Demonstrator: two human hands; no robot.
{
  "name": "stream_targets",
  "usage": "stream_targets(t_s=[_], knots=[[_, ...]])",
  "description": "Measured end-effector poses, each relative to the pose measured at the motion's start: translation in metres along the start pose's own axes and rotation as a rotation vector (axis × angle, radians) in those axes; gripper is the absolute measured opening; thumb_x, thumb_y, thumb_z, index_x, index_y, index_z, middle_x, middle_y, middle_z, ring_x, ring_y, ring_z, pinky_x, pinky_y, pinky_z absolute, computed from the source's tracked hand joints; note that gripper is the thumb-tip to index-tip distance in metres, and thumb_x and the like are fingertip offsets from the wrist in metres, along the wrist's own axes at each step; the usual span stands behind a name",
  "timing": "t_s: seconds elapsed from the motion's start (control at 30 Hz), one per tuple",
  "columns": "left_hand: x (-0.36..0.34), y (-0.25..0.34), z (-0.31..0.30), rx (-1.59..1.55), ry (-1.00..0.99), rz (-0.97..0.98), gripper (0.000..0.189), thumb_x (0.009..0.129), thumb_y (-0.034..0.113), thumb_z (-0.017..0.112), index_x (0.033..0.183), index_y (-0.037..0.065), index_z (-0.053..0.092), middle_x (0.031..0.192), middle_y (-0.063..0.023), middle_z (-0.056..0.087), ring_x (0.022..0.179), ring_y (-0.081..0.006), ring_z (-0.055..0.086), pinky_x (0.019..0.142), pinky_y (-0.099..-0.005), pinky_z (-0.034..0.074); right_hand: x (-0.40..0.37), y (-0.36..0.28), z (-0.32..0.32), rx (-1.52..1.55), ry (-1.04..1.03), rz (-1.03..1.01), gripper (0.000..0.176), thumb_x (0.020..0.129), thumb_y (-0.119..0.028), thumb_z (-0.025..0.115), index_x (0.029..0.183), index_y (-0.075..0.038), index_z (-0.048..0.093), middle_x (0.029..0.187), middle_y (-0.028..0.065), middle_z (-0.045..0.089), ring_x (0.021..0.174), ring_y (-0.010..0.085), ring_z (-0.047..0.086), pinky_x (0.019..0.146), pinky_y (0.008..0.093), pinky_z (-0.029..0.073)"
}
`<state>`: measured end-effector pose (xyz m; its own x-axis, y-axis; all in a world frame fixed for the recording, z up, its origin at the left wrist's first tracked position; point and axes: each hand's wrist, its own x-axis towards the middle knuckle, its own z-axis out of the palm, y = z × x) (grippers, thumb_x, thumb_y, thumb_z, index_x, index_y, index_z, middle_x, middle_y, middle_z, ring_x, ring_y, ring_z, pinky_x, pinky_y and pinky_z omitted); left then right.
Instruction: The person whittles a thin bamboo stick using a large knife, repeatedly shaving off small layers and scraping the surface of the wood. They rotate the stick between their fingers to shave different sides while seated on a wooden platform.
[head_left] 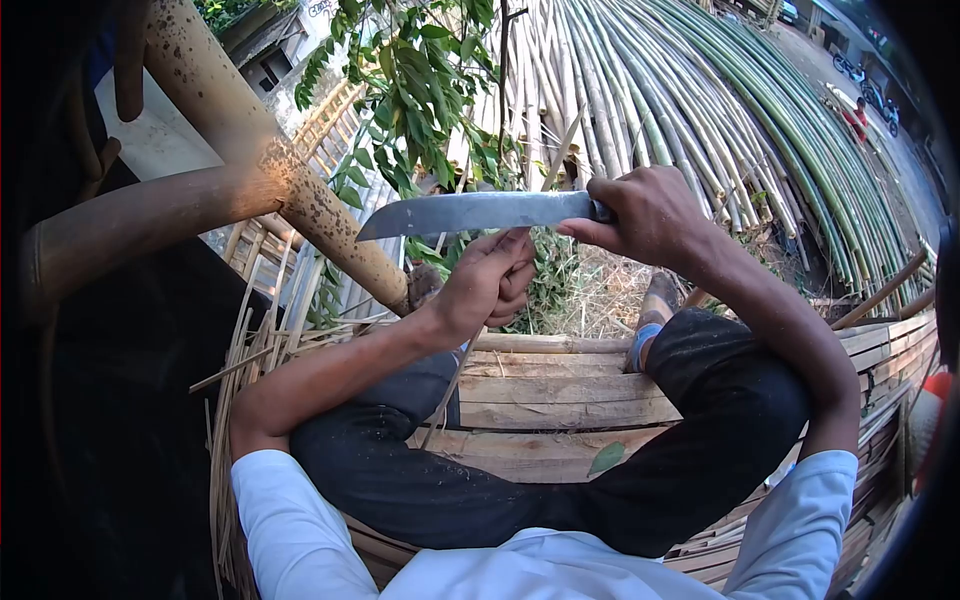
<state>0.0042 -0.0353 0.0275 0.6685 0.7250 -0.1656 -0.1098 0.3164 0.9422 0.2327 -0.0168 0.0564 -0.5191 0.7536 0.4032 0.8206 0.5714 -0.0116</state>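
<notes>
I see the right hand [650,215], grip clenched on the knife [470,212], holding the blade level, while the left hand [490,282] pinches a thin bamboo strip [562,150] against it — apparently for steadiness — above the knees [740,390].

I've got the right hand [650,215] wrapped round the knife [470,212], blade pointing left; just beneath it the left hand [490,285] pinches a thin bamboo strip [562,150] crossing the blade.
</notes>
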Motion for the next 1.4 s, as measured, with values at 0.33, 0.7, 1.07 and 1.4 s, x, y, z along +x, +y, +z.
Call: stream_targets(t_s=[0.33, 0.7, 1.07, 1.4], knots=[[0.008, -0.002, 0.000, -0.028, -0.014, -0.051, 0.037, 0.100, 0.044, 0.029, 0.076, 0.016, 0.033, 0.054, 0.0064, 0.025, 0.039, -0.0038, 0.018, 0.034, -0.0221, 0.012, -0.012, 0.037, 0.012, 0.039, 0.046, 0.181, 0.067, 0.085, -0.068, 0.043, 0.059, -0.009, 0.061, 0.039, 0.0010, 0.044, 0.032, 0.0145, 0.041, 0.038, 0.0335, 0.035], [0.008, -0.005, -0.004, 0.066, 0.063, 0.080, 0.033, 0.101, 0.039, 0.029, 0.083, 0.013, 0.035, 0.060, 0.0047, 0.027, 0.042, -0.0033, 0.020, 0.036, -0.0201, 0.016, -0.035, 0.079, 0.020, 0.736, 0.214, 0.636, 0.070, 0.091, -0.062, 0.035, 0.065, -0.003, 0.061, 0.047, 0.0002, 0.041, 0.043, 0.0130, 0.039, 0.044, 0.0339, 0.031], [0.015, -0.014, -0.004, 0.121, -0.020, 0.153, 0.029, 0.099, 0.037, 0.038, 0.094, 0.010, 0.046, 0.067, 0.0042, 0.032, 0.054, -0.0035, 0.028, 0.048, -0.0184, 0.027, -0.013, 0.015, 0.011, 0.211, -0.032, -0.040, 0.060, 0.086, -0.063, 0.046, 0.072, -0.007, 0.064, 0.041, 0.0048, 0.047, 0.035, 0.0196, 0.049, 0.041, 0.0360, 0.039], [0.008, -0.021, -0.003, 0.188, -0.033, 0.154, 0.027, 0.100, 0.034, 0.036, 0.093, 0.010, 0.047, 0.068, 0.0057, 0.029, 0.054, -0.0037, 0.026, 0.047, -0.0198, 0.024, -0.005, -0.002, 0.010, 0.134, -0.042, -0.105, 0.063, 0.084, -0.067, 0.045, 0.071, -0.008, 0.065, 0.040, 0.0036, 0.046, 0.034, 0.0184, 0.049, 0.039, 0.0352, 0.040]])
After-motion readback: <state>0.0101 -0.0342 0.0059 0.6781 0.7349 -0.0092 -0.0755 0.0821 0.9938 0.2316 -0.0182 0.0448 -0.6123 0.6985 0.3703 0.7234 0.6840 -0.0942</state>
